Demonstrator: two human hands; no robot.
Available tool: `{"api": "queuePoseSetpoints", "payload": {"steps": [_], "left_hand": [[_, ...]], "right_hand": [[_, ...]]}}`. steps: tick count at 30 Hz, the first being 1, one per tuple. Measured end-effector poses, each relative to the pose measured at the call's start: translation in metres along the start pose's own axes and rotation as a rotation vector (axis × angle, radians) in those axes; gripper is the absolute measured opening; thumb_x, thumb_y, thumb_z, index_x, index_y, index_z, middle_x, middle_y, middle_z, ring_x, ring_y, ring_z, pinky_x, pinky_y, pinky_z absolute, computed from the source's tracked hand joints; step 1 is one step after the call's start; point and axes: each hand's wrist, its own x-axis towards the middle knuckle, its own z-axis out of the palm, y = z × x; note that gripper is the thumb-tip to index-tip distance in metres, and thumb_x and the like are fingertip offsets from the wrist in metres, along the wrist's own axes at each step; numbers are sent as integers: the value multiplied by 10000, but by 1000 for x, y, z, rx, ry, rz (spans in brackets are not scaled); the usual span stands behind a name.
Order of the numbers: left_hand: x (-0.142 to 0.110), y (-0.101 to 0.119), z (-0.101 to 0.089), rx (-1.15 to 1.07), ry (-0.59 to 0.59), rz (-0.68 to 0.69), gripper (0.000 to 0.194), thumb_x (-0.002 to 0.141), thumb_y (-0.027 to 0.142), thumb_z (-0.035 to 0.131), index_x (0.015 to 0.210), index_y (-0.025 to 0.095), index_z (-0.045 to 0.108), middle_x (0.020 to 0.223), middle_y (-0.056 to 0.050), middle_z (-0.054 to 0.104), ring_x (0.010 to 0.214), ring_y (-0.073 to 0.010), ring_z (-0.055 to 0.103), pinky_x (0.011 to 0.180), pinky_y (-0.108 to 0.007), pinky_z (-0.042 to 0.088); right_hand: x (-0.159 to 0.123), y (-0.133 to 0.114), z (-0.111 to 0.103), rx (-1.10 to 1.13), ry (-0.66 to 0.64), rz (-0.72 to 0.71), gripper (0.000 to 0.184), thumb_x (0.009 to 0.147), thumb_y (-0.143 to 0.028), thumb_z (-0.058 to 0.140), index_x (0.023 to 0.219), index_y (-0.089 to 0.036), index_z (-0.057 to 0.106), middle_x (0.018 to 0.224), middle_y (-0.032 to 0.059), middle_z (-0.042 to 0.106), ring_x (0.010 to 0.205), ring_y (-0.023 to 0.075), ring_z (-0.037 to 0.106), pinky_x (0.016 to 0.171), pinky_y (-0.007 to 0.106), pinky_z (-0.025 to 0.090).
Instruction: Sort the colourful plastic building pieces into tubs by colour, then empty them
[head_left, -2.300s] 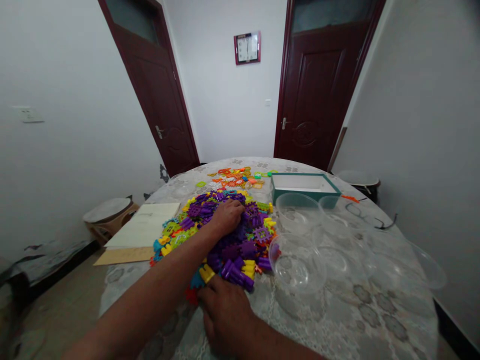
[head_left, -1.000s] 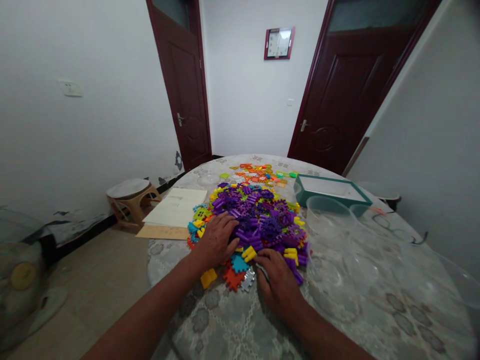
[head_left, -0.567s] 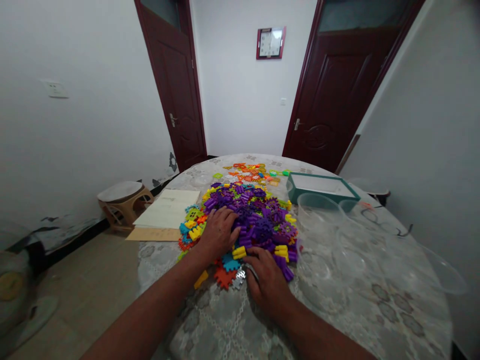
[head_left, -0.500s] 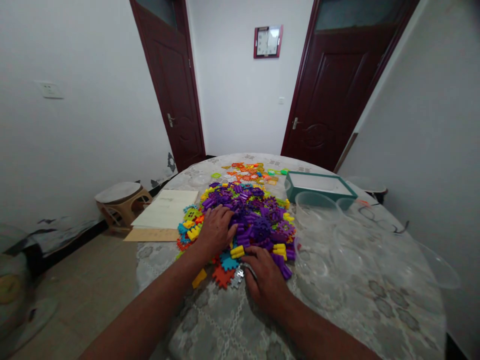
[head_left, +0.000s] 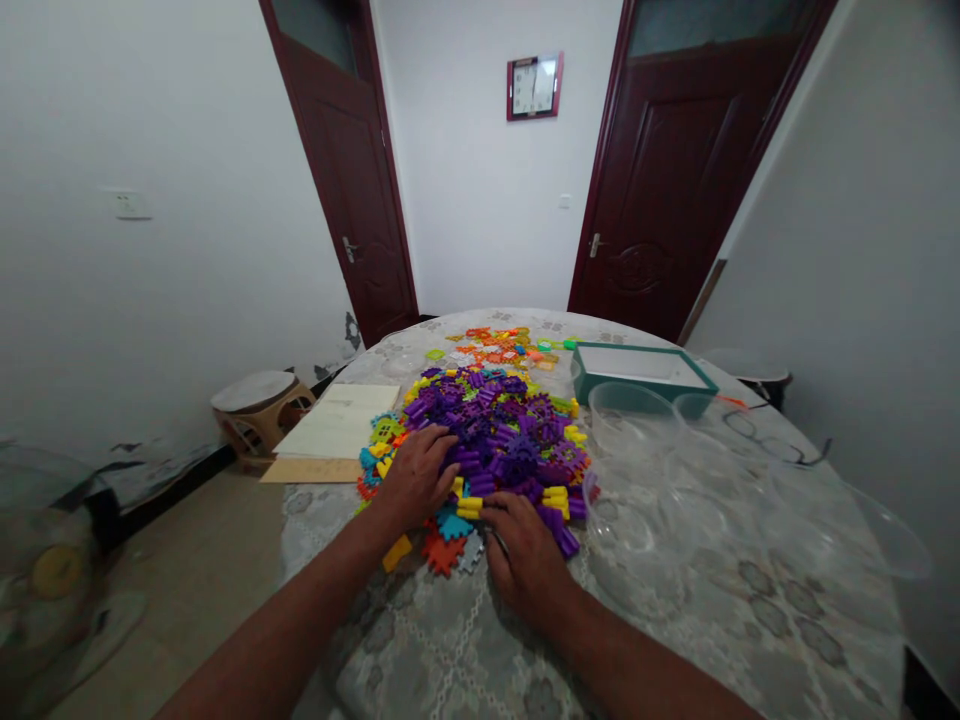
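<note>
A heap of plastic building pieces [head_left: 487, 415], mostly purple gears and tubes, lies mid-table. My left hand [head_left: 416, 475] rests on the heap's near left side, fingers stretched over the purple pieces and thumb apart. At the near edge is my right hand [head_left: 525, 545], its fingers slightly bent and its thumb apart; its fingertips reach a yellow connector piece [head_left: 470, 507]. I see nothing held in either hand, though the undersides are hidden. Between the hands lie a red gear piece [head_left: 442, 552], a blue gear piece [head_left: 454, 526] and a grey gear piece [head_left: 472, 550].
Clear plastic bowls [head_left: 637, 415] stand to the right, with eyeglasses [head_left: 780, 440] beyond. Behind them is a green-rimmed box [head_left: 645, 375]. Orange pieces [head_left: 499, 347] lie scattered at the back. Paper sheets [head_left: 337, 420] lie left, and a stool [head_left: 259, 410] stands on the floor.
My left hand has drawn back slightly toward me and to the left over the heap. The right hand has stayed nearly in place. The view has shifted slightly.
</note>
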Motion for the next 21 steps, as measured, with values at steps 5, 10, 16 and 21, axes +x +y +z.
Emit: {"api": "queuePoseSetpoints", "payload": {"steps": [5,10,16,21], "left_hand": [[-16,12,-41,-15,14,-18,309,1030,317,548,1305,230,657,1367,-127,686,1324,-279,618,1179,-487,479],[-61,22,-73,-2,-11,-39,268,1028,327,562,1273,299,668,1271,-86,751,1222,-266,696,1110,-469,551],[-133,39,-75,38,-19,-98,286,1014,369,607,1282,306,686,1268,-81,770,1149,-250,750,999,-380,630],[-181,67,-91,103,-78,-99,236,1010,411,629,1189,285,719,1135,-53,808,1004,-201,789,935,-242,620]], "right_hand": [[-4,-5,0,14,-17,30,459,911,-32,536,1328,-190,646,1329,138,626,1255,266,580,1097,477,528],[-7,-7,2,34,-131,25,409,904,-53,571,1270,-195,687,1265,116,648,1181,246,616,1036,410,558],[-7,-9,1,37,-110,66,432,910,-70,581,1322,-169,663,1376,138,625,1268,269,588,1118,437,512],[-9,-18,-1,78,-176,67,295,926,-64,573,1158,-201,693,1242,109,669,1142,242,622,1009,385,532]]}}
